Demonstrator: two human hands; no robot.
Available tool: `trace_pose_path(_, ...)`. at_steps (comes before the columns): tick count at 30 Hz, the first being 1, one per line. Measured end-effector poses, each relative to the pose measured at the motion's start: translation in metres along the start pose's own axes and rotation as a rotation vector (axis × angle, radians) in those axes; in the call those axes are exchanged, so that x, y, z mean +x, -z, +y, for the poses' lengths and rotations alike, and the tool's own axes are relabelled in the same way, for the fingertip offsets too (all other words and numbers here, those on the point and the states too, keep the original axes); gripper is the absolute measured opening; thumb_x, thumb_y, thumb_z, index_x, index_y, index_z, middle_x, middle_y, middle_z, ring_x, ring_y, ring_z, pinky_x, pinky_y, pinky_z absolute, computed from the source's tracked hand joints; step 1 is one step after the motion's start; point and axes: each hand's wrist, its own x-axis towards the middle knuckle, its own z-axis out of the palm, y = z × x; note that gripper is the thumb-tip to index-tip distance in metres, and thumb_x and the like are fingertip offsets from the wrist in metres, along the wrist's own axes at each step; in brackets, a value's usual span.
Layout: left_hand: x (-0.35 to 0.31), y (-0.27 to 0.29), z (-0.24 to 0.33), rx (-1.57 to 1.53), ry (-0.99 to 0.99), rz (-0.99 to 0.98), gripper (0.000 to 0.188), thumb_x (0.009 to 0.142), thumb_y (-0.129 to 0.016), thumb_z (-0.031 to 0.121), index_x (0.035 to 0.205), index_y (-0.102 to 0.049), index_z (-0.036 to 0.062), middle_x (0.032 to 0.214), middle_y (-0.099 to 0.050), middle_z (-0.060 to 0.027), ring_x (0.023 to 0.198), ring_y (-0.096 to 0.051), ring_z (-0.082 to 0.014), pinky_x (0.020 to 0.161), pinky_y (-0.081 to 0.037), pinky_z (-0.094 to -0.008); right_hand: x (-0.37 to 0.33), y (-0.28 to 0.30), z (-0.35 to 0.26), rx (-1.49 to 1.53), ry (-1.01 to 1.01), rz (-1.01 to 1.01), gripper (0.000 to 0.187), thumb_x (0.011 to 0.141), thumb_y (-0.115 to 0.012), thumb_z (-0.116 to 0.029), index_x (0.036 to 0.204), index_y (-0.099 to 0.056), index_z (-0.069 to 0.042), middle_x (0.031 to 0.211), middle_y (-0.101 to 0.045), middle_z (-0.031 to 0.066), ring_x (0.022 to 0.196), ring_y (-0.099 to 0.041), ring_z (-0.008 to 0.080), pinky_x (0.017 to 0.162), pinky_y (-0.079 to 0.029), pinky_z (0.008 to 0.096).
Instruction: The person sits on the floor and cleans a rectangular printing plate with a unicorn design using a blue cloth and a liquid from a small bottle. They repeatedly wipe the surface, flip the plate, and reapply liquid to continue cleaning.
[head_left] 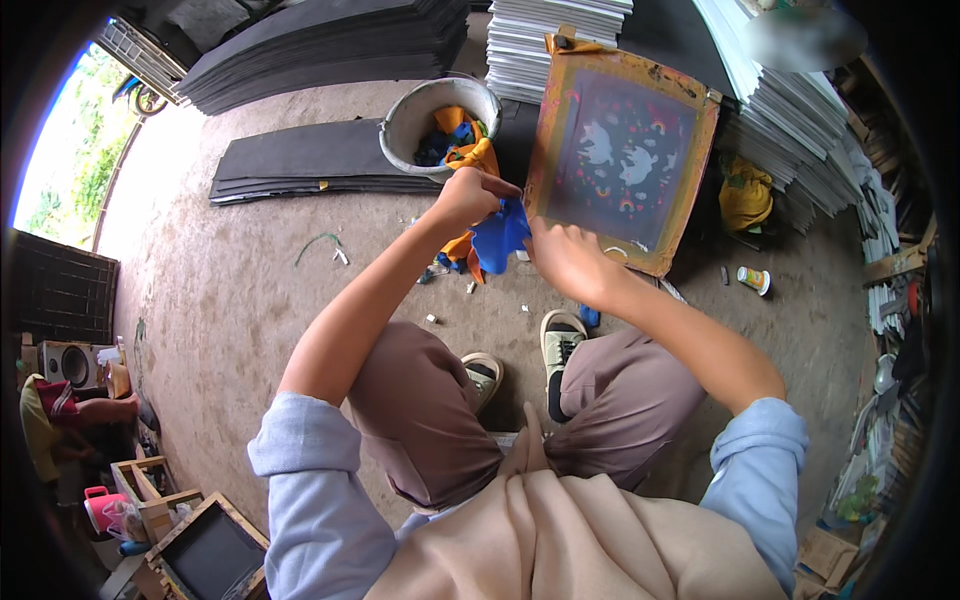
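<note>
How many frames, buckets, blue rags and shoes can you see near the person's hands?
Printing screen frame: 1
Bucket: 1
Blue rag: 1
Shoes: 2
Total: 5
The left hand and right hand both touch the rag.

Print workshop, printing screen [622, 155], stacked sheets [330, 45], dirt floor [230, 290]

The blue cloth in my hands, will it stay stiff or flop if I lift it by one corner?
Likely floppy: the blue cloth bunches and droops between the left hand and right hand. Probably light, since fingertips alone carry it. Unlike the rigid wooden screen frame, it would not hold shape.
</note>
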Motion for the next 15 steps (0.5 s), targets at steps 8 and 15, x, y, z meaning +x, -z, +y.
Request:
trace_pose_path(8,0.003,-0.008,0.006,0.093,-0.022,0.038,0.038,0.067,-0.053,-0.006,0.096,-0.073,0.0085,0.087,-0.071,-0.0109,0.076,-0.066,-0.0162,0.073,-0.052,-0.0267,0.007,-0.005,0.003,0.029,-0.041,-0.027,0.030,0.093,-0.046,-0.024,0.106,-0.047,0.004,0.078,-0.064,0.0261,0.081,-0.062,0.0450,0.074,-0.049,0.0544)
trace_pose_path(15,-0.002,-0.015,0.028,-0.037,-0.057,-0.073,0.042,0.066,-0.053,-0.010,0.104,-0.069,0.0001,0.095,-0.069,-0.0089,0.081,-0.065,-0.0133,0.072,-0.052,-0.0253,0.007,-0.037,0.040,-0.037,0.028,-0.177,0.032,0.092,-0.045,-0.024,0.102,-0.054,0.005,0.083,-0.063,0.0271,0.083,-0.061,0.0448,0.075,-0.048,0.0540)
